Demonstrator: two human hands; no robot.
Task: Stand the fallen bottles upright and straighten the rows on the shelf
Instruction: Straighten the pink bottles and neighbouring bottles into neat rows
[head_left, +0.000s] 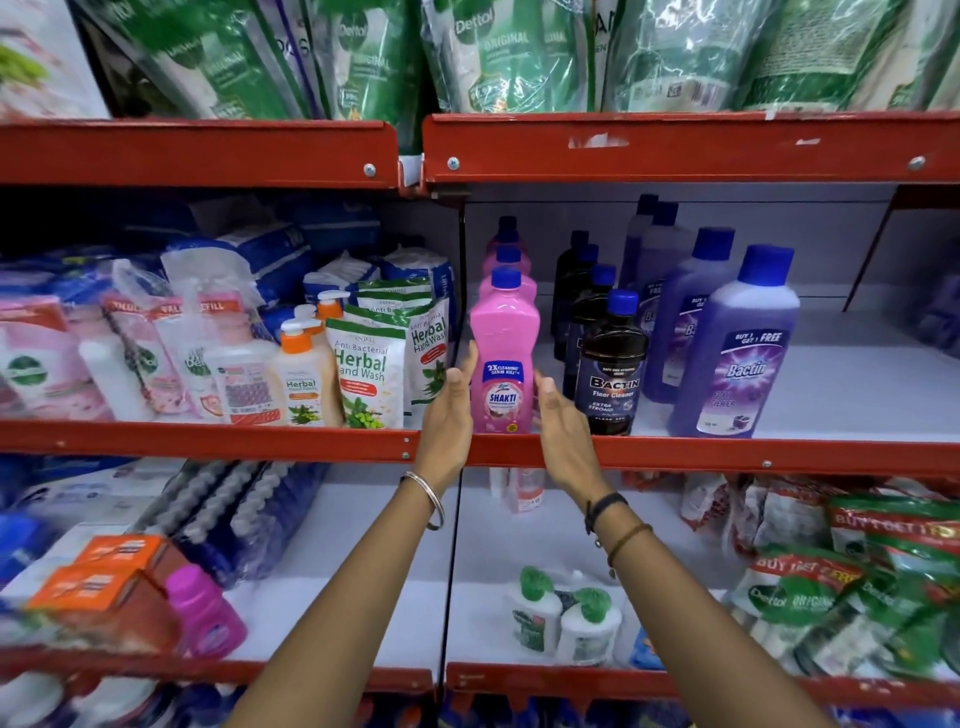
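Note:
A pink Shakti bottle with a blue cap stands upright at the front of the middle shelf, heading a row of pink bottles behind it. My left hand is open beside its left side, fingertips close to it. My right hand is open at its right side, between it and a black Bactin bottle. Neither hand grips the bottle. Right of the black row stands a row of purple Bactin bottles. All of these bottles are upright.
Herbal hand wash pouches and pump bottles fill the shelf bay on the left. Green Dettol refill packs hang over the top shelf. The lower shelf holds white bottles with green caps, Dettol packets and a magenta bottle.

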